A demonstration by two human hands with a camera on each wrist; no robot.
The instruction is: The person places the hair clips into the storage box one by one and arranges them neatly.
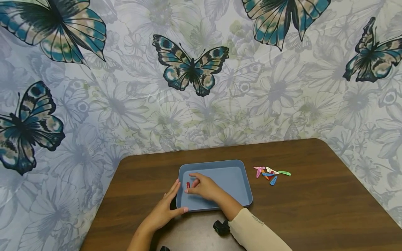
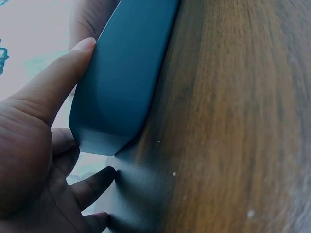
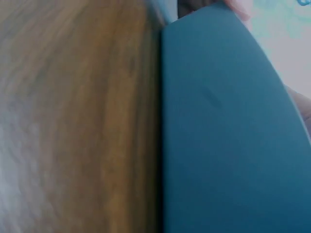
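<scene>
A small red hair clip [image 1: 188, 185] lies near the left side of a shallow blue-grey tray [image 1: 227, 179]. My right hand [image 1: 205, 188] is over the tray, thumb and index finger spread apart just right of the clip, with a gap between them. Around the tray's near left corner my left hand [image 1: 163, 211] is spread. Its thumb touches the near rim and its straight fingers lie along the left side. In the left wrist view, the thumb rests on the rim of the tray wall [image 2: 121, 77]. Only the tray's outer wall [image 3: 228, 126] and parts of fingers show in the right wrist view.
Right of the tray, several hair clips lie loosely piled on the brown wooden table [image 1: 314, 202], among them a pink clip [image 1: 258, 173], a green clip [image 1: 284, 173] and a blue clip [image 1: 273, 180]. A butterfly-patterned cloth [image 1: 201, 118] hangs behind the table.
</scene>
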